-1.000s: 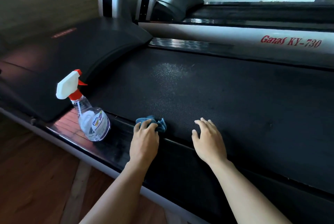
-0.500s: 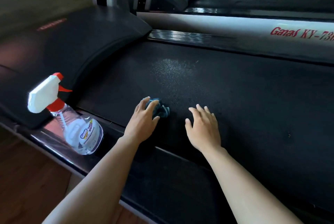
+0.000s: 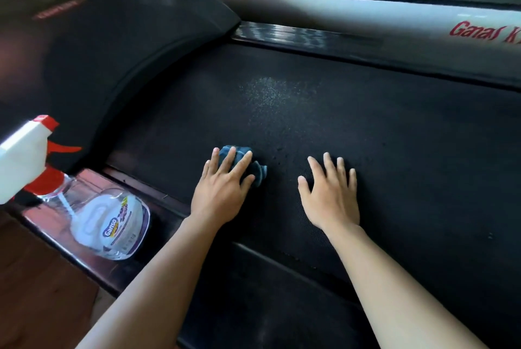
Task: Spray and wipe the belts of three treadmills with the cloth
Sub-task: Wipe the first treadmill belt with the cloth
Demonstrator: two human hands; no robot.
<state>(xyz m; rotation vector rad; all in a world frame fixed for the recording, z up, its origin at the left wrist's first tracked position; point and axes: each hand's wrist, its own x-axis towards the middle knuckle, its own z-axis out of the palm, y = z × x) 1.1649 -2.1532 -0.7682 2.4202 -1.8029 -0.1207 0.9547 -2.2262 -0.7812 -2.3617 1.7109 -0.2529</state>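
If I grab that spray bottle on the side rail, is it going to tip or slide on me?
Probably stiff: the spray bottle looks like clear hard plastic, so it should hold its shape. Possibly tippy: its big trigger head sits high, so a bump could knock it over. The rail looks glossy, so it may slide.

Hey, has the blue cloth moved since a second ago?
Yes. The blue cloth, under the left hand, has slid from the near side rail farther onto the belt, toward the wet spray patch.
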